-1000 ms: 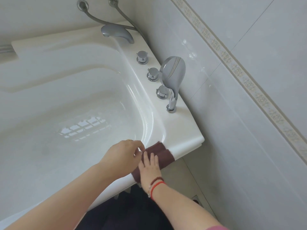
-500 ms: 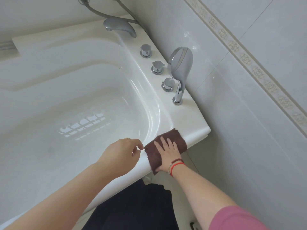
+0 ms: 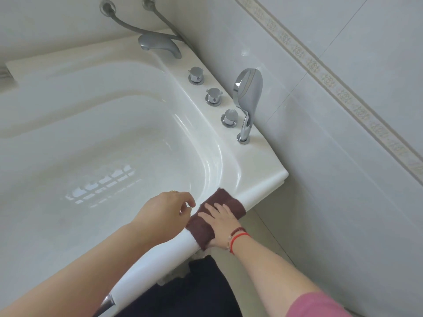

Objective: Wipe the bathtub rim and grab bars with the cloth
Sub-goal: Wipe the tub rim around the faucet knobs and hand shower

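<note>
A dark brown cloth [image 3: 225, 202] lies draped over the white bathtub rim [image 3: 263, 184] near its right front corner. My right hand [image 3: 220, 224] presses flat on the cloth, fingers spread, a red cord bracelet at the wrist. My left hand [image 3: 163, 208] hovers just left of the cloth above the tub's inner edge, fingers loosely curled and holding nothing. A chrome grab bar end [image 3: 105, 304] shows at the bottom left on the rim. Two grey bars [image 3: 128, 24] curve down from the far wall.
A chrome spout [image 3: 160, 43], three knobs [image 3: 214, 97] and a hand shower [image 3: 248, 92] stand along the right rim against the tiled wall [image 3: 343, 133]. The tub basin [image 3: 91, 156] fills the left. Dark clothing [image 3: 183, 289] is below the rim.
My right hand has slid the cloth leftwards along the front rim, away from the corner. My left hand has stayed just beside it.
</note>
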Motion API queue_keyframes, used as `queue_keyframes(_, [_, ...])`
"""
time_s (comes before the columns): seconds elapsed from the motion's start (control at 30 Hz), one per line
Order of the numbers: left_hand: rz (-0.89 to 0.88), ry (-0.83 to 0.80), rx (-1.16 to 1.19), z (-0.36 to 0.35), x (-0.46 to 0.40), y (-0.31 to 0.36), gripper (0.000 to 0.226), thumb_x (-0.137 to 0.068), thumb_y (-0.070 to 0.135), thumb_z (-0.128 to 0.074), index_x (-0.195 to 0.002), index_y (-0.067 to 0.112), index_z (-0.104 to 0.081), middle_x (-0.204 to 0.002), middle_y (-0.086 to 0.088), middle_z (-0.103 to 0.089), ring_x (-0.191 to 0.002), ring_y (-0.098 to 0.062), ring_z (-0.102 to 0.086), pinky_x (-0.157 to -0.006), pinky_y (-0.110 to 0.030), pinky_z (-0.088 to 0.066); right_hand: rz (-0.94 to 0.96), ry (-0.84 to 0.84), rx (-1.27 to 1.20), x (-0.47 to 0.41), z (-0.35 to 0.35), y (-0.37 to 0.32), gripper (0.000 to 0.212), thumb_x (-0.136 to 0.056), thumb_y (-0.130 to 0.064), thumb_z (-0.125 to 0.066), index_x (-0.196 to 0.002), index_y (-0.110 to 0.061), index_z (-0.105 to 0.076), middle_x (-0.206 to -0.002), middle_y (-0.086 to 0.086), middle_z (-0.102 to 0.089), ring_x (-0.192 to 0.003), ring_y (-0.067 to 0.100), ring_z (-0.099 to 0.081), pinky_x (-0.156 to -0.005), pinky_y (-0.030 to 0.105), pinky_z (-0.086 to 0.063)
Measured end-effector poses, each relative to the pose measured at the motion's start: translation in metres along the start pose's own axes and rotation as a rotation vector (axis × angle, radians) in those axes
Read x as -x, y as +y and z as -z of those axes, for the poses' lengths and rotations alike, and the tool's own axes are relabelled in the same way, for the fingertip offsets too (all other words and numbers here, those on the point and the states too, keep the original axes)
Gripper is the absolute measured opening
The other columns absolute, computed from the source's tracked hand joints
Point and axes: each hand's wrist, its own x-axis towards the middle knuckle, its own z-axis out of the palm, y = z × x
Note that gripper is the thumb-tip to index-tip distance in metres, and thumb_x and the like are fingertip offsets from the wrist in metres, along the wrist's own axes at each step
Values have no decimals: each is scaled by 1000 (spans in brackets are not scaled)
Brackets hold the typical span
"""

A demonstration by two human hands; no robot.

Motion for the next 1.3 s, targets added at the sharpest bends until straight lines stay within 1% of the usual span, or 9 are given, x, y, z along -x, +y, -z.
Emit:
queue_keyframes(0.2, [17, -42, -1, -4, -1, -11, 26, -94, 22, -39, -112, 27, -57, -80, 17, -46, -84, -11, -51, -73, -21, -37, -252, -33, -81, 8, 18, 66, 94, -79, -56, -59, -150, -28, -4, -158, 4, 4, -144, 28, 6, -116, 43, 2])
queue_keyframes(0.47, [-17, -17, 16, -3, -36, 20, 26, -94, 23, -40, -112, 27, -57, -79, 17, -47, -84, -10, -52, -73, -19, -36, -95, 26, -81, 8, -10, 23, 75, -87, -65, -30, -149, -26, -12, -158, 7, 2, -143, 33, 10, -111, 47, 16])
queue_keyframes(0.63, [0, 3, 9, -1, -69, 47, 26, -94, 23, -40, -112, 27, -58, -83, 13, -49, -84, -11, -51, -74, -20, -36, -36, 105, -136, 3, -5, 66, 96, -65, -78, 1, -146, -31, -22, -157, 0, -9, -144, 25, 0, -108, 38, 19])
queue_keyframes(0.8, [27, -9, 29, -6, -96, 72, 25, -94, 23, -41, -111, 28, -58, -76, 18, -45, -84, -10, -51, -73, -20, -36, -200, 112, -183, -1, 13, 134, 120, -44, -80, 30, -149, -33, -3, -158, 0, 11, -144, 26, 9, -113, 42, 12])
queue_keyframes(0.93, [42, -9, 39, -8, -112, 87, 25, -94, 24, -41, -111, 28, -58, -75, 19, -45, -85, -11, -54, -73, -20, -36, -325, 120, -260, -6, 21, 141, 104, -60, -76, 19, -150, -26, 2, -157, 7, 13, -144, 32, 10, -112, 43, 13])
queue_keyframes(1.0, [54, 0, 43, -8, -119, 91, 25, -94, 23, -41, -111, 28, -59, -74, 19, -45, -83, -11, -53, -72, -20, -35, -343, 142, -193, -8, 15, 119, 97, -77, -69, 18, -149, -18, -22, -155, 19, -12, -141, 42, -14, -113, 45, 6])
queue_keyframes(1.07, [71, 4, 50, -8, -126, 96, 25, -93, 23, -41, -110, 27, -59, -74, 19, -45, -80, -11, -51, -72, -20, -35, -255, 61, -220, -4, 13, 95, 78, -91, -60, 0, -135, -21, -50, -145, 20, -39, -129, 44, -39, -112, 49, -1])
queue_keyframes(1.2, [81, 15, 48, -9, -132, 105, 25, -93, 23, -42, -110, 27, -60, -74, 19, -45, -80, -11, -51, -72, -20, -35, -10, 39, -204, 3, 6, 98, 87, -76, -71, 12, -148, -32, -19, -158, 7, 4, -143, 34, 8, -103, 43, 27])
queue_keyframes(1.3, [100, 19, 41, -6, -133, 106, 24, -93, 22, -43, -109, 27, -60, -73, 19, -46, -79, -11, -50, -72, -20, -35, 52, 79, -94, -1, 16, 130, 78, -83, -69, 2, -143, -34, -34, -157, 3, -15, -144, 29, -13, -113, 43, 15])
